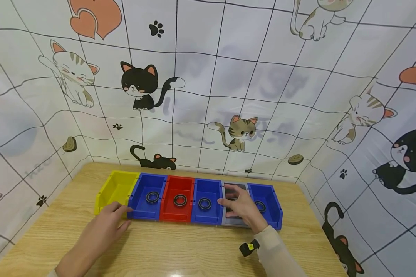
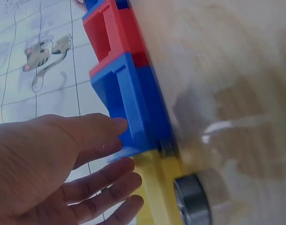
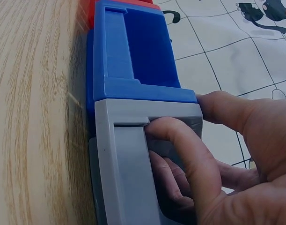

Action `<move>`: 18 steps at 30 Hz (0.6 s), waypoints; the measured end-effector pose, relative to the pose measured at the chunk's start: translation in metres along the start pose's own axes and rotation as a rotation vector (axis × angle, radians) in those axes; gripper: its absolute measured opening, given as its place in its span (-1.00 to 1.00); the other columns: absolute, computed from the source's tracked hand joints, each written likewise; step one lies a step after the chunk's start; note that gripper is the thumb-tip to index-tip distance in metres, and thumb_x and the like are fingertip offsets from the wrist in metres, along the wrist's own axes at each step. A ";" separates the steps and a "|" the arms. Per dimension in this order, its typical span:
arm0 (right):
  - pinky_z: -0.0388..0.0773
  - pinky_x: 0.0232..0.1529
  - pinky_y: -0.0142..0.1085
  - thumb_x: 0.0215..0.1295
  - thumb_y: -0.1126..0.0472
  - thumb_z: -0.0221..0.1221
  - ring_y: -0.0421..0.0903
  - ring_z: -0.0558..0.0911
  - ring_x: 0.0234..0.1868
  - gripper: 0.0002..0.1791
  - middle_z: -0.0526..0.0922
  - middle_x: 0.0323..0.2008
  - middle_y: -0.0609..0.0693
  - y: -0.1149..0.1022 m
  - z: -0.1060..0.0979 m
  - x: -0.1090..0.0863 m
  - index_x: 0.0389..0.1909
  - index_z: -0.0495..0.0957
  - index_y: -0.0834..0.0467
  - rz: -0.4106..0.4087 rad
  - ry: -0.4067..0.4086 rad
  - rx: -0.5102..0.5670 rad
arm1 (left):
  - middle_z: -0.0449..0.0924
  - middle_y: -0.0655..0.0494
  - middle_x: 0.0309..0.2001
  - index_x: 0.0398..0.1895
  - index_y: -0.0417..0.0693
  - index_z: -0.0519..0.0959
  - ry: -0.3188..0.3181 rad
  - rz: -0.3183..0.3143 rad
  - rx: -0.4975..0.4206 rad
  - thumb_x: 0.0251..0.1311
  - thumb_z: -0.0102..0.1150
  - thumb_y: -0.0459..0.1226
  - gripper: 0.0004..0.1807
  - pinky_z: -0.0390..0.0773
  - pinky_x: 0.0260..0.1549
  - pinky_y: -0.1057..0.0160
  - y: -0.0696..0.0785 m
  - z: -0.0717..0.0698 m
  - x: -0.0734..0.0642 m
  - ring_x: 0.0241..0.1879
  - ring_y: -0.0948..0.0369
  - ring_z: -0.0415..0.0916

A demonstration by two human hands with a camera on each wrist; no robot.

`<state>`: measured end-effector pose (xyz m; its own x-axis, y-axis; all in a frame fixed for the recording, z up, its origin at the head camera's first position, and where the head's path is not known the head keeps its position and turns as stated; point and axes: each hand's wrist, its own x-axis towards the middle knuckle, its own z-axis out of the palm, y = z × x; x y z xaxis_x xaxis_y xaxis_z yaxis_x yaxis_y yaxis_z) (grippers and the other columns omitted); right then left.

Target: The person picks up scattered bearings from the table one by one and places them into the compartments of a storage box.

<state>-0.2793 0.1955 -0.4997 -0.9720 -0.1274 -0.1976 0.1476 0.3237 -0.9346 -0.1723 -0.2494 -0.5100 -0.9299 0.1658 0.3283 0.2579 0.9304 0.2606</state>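
Observation:
A row of joined plastic bins stands on the table. My left hand (image 1: 102,227), fingers loosely bent, hovers at the front between the yellow bin (image 1: 119,188) and a blue bin (image 1: 143,211); nothing shows in its grasp. In the left wrist view a dark ring (image 2: 193,199) appears beside the yellow bin's front. My right hand (image 1: 242,206) reaches into the grey bin (image 1: 234,221), its thumb at the wall shared with the middle blue bin (image 3: 152,51). A dark ring edge shows among those fingers; whether they pinch it is hidden.
Bearing rings lie in the left blue bin, the red bin (image 1: 175,216), the middle blue bin and the right blue bin (image 1: 272,207). A black and yellow object (image 1: 249,247) is by the right wrist. A cat-print curtain (image 1: 194,96) hangs behind the wooden table (image 1: 180,250).

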 end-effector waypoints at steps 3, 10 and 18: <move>0.92 -0.28 -0.11 0.55 0.20 0.54 0.01 0.88 0.00 -0.16 0.55 0.55 0.41 0.000 0.000 -0.001 0.76 0.46 -0.02 -0.004 0.000 0.000 | 0.77 0.07 -0.09 0.05 -0.03 0.86 -0.004 -0.014 0.004 0.26 0.77 -0.23 -0.65 0.67 -0.35 0.22 -0.008 0.001 -0.007 -0.28 0.28 0.55; 0.92 -0.28 -0.11 0.55 0.20 0.55 0.05 0.88 0.04 -0.15 0.54 0.56 0.43 -0.002 0.000 -0.001 0.77 0.45 0.00 -0.010 -0.002 0.002 | 0.74 -0.02 -0.05 0.02 -0.01 0.86 -0.034 -0.075 -0.002 0.22 0.78 -0.23 -0.66 0.78 -0.20 -0.06 -0.023 0.000 -0.015 -0.13 0.04 0.67; 0.92 -0.27 -0.07 0.55 0.20 0.54 0.03 0.88 0.01 -0.15 0.55 0.54 0.42 -0.003 -0.001 -0.004 0.78 0.44 0.01 -0.018 -0.008 -0.008 | 0.67 -0.13 -0.10 -0.03 -0.15 0.79 -0.067 -0.119 -0.022 0.22 0.76 -0.26 -0.65 0.79 -0.17 -0.17 -0.034 -0.002 -0.020 -0.17 0.02 0.63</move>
<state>-0.2764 0.1956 -0.4956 -0.9730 -0.1408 -0.1831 0.1286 0.3284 -0.9357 -0.1618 -0.2848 -0.5241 -0.9695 0.0764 0.2329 0.1493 0.9376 0.3141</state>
